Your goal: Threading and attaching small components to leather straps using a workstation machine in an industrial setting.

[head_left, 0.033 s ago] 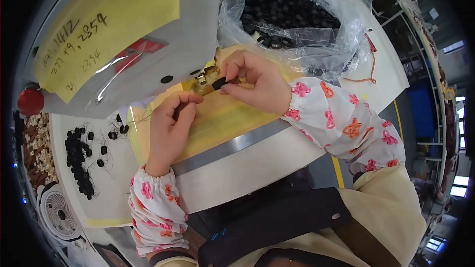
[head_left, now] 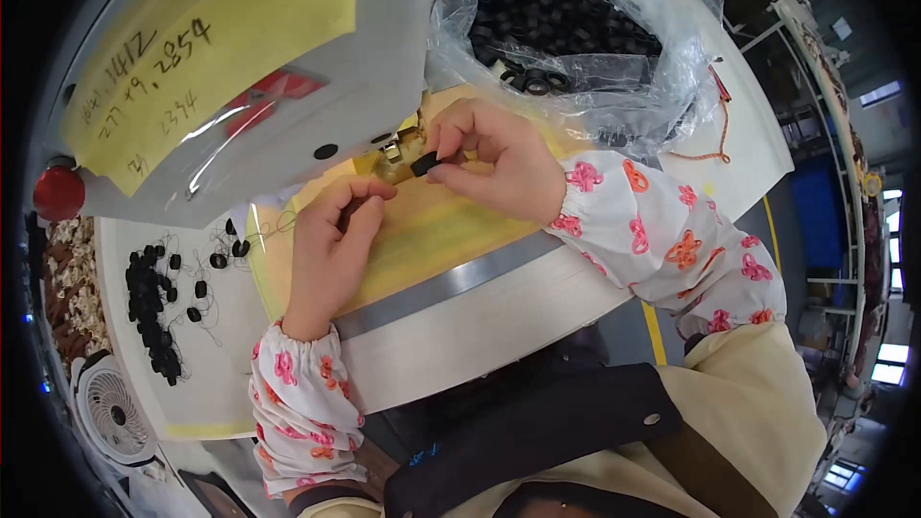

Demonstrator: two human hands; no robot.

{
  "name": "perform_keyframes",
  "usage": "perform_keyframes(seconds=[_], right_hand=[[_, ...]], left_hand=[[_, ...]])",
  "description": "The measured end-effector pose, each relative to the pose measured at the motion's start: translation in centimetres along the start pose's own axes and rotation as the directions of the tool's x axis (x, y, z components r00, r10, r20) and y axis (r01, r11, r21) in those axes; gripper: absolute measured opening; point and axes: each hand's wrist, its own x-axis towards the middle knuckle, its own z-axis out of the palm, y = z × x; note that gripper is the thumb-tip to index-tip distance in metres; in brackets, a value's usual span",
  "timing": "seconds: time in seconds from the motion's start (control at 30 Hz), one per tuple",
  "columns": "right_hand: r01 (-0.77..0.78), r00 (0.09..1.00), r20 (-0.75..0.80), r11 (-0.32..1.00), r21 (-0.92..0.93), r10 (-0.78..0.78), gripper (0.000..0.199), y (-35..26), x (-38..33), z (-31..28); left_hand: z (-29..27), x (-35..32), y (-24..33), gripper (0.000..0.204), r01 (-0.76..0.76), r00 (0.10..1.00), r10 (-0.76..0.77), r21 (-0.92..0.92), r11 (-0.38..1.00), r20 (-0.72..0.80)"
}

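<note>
- My right hand [head_left: 499, 161] pinches a small black loop-shaped piece [head_left: 425, 164] between thumb and fingertips, narrow grip, right at the brass-coloured metal presser foot [head_left: 393, 155] of the machine.
- The black piece sits just beside that foot, over the yellow-taped work surface [head_left: 432, 230]; whether it touches the metal, I cannot tell.
- My left hand [head_left: 331, 245] lies flat on the yellow surface, palm down, fingers together and curled slightly at the tips, pointing toward the foot. It holds nothing that I can see.
- Both forearms wear white sleeve covers with pink and orange flower print [head_left: 662, 230].
- Above the hands: the grey machine head [head_left: 365, 67], a yellow paper note [head_left: 211, 29] taped to it with handwriting, a red round knob [head_left: 58, 192] at its left end.
- Behind the right hand: a clear plastic bag full of black pieces [head_left: 566, 19], open on the white table [head_left: 739, 153].
- Left of the left hand: a loose scatter of finished black pieces with thread tails [head_left: 158, 297] on the table, well apart from the fingers.
- Lower left corner: a small white fan [head_left: 115, 412].
</note>
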Motion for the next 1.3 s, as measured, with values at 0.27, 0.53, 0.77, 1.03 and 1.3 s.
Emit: perform_keyframes(seconds=[0.27,0.53,0.77,1.03,1.3], right_hand=[[-0.446,0.892,0.040,0.860,0.248,0.451,0.014,-1.6,0.8,2.0],[-0.622,0.777,0.208,0.775,0.114,0.594,0.014,-2.3,2.5,1.7],[0.147,0.989,0.053,0.943,-0.297,-0.138,0.018,-0.7,1.2,2.6],[0.404,0.908,0.108,0.776,-0.485,-0.405,0.021,-0.1,1.4,2.3],[0.526,0.839,0.263,0.588,-0.614,-0.476,0.027,0.2,1.0,2.7]], left_hand=[[-0.1,-0.1,0.0,0.018,-0.024,0.997,0.017,0.092,0.995,0.070],[0.2,0.1,-0.5,0.019,-0.080,0.996,0.079,0.038,0.996,0.029],[-0.4,0.4,0.1,0.017,0.064,0.998,-0.060,-0.260,0.963,0.023],[-0.1,0.3,0.2,0.018,0.055,0.997,-0.045,-0.175,0.983,0.057],[0.7,-0.2,-0.1,0.018,-0.051,0.998,0.051,0.007,0.999,0.038]])
